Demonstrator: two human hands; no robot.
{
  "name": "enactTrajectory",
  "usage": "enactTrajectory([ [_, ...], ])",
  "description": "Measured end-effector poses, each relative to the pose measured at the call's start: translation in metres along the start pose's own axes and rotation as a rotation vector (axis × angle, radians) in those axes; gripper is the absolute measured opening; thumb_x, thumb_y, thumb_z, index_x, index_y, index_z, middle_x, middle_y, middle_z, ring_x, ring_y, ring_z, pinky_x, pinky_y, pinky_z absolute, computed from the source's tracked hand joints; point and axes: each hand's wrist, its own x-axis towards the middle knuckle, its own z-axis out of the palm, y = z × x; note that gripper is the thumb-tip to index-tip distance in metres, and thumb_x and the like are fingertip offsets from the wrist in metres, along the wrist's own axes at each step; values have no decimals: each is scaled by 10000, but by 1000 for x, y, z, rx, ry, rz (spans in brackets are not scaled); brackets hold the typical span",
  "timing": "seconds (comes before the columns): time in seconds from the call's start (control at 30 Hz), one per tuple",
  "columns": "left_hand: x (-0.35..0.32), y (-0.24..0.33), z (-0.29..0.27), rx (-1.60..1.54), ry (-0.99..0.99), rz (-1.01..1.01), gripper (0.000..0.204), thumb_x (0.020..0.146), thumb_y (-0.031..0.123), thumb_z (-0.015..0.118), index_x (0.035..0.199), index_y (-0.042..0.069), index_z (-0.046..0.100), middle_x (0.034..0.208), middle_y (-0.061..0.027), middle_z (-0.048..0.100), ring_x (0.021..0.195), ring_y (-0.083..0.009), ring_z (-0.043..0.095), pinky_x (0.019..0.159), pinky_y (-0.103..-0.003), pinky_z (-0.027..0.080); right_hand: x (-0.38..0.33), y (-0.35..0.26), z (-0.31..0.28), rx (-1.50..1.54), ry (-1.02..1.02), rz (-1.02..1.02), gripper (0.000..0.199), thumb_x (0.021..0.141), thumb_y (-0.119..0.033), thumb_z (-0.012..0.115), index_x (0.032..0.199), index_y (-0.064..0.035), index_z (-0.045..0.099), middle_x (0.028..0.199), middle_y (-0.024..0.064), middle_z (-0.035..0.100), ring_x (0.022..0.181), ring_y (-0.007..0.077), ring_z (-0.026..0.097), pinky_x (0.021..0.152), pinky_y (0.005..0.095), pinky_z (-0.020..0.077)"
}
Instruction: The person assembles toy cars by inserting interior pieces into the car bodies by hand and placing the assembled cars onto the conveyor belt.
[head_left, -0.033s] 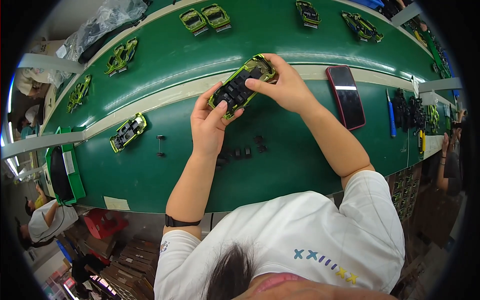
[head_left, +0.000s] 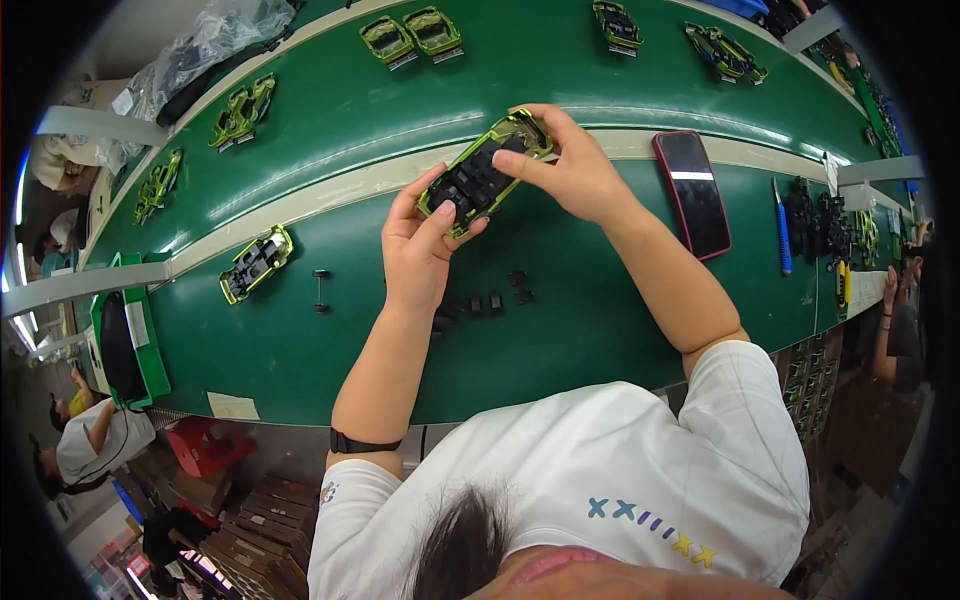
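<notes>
A lime-green toy car body (head_left: 517, 129) with a black seat insert (head_left: 478, 178) lies tilted between my hands, its open side facing up. At its near left end, my left hand (head_left: 420, 245) grips it with the thumb on the insert. My right hand (head_left: 570, 175) holds the far right end, fingers around the outer edge and thumb pressing over the black part. Beneath them on the green bench lie several small black parts (head_left: 494, 303), partly hidden by my left wrist. To the left are an axle with two wheels (head_left: 320, 291) and another green car body (head_left: 256, 264).
More green car bodies (head_left: 433, 35) stand along the far green belt (head_left: 330, 110), beyond a pale divider strip. Right of my hands are a red-cased phone (head_left: 692, 195), a blue-handled tool (head_left: 783, 235) and black parts (head_left: 830, 225). A green bin (head_left: 150, 350) stands left. Other people are at both sides.
My right thumb has moved very slightly up and right on the black insert. Nothing else has visibly moved.
</notes>
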Motion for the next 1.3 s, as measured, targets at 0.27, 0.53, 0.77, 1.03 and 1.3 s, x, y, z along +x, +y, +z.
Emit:
enactTrajectory([
  [0.27, -1, 0, 3, 43, -5, -11, 375, 874, 33, 549, 1240, 2, 473, 1082, -145, 576, 950, -219, 615, 779, -359, 573, 2, 6, 6, 19, 259, -259, 439, 731, -275, 753, 1062, -47, 576, 1153, 141, 524, 1043, 242, 536, 865, 345, 437],
  [0.53, -1, -8, 4, 161, -32, 83, 403, 864, -5, 554, 1256, 7, 466, 1139, -139, 554, 1022, -222, 591, 828, -370, 560, -11, -2, 17, -207, 289, -333, 146, 730, -178, 731, 746, -53, 656, 1208, 169, 512, 1176, 312, 464, 947, 381, 390],
  [0.77, -2, -12, 4, 208, -59, 142, 430, 852, -31, 578, 1261, -27, 442, 1151, -137, 532, 1004, -206, 588, 812, -353, 561, -10, 1, 18, -197, 283, -307, 145, 768, -158, 699, 770, -24, 644, 1240, 194, 497, 1230, 347, 426, 956, 396, 389],
  [1.03, 2, -16, 7, 167, -48, 135, 423, 855, -37, 572, 1258, -27, 444, 1151, -137, 525, 1025, -212, 576, 810, -346, 562, -10, 2, 13, -232, 321, -334, 166, 762, -180, 706, 768, -26, 644, 1238, 205, 493, 1205, 355, 440, 957, 393, 389],
  [1.3, -2, -8, 6, 170, 13, 140, 425, 868, -26, 555, 1271, -18, 423, 1167, -152, 527, 1024, -228, 586, 825, -355, 561, -12, 4, 20, -247, 285, -310, 126, 755, -178, 720, 792, -65, 679, 1295, 156, 463, 1255, 329, 395, 980, 398, 371],
])
